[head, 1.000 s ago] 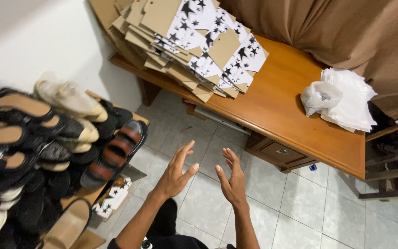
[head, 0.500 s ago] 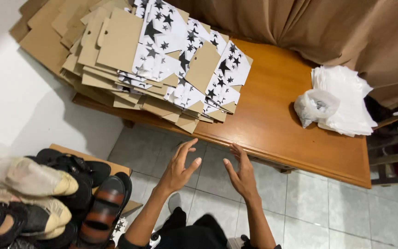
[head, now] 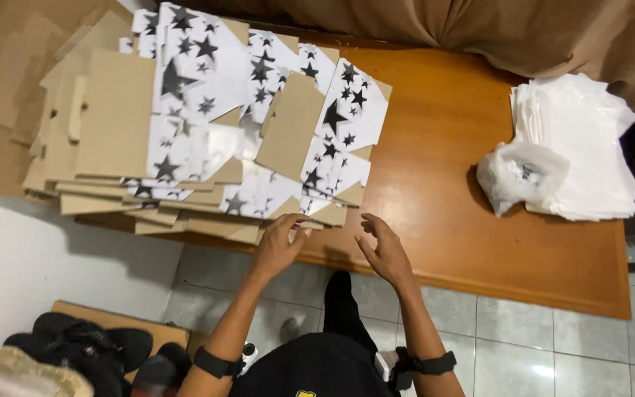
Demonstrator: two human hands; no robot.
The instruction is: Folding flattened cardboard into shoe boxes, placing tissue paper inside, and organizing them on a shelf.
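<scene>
Both hands are empty, fingers loosely spread. The left hand (head: 279, 245) has its fingertips at the near edge of the stack of flattened star-printed cardboard boxes (head: 207, 125), while the right hand (head: 384, 246) hovers just right of that edge over the bare wooden table (head: 442, 220). From the hands the stack lies ahead and leftward, its long axis running left to right.
</scene>
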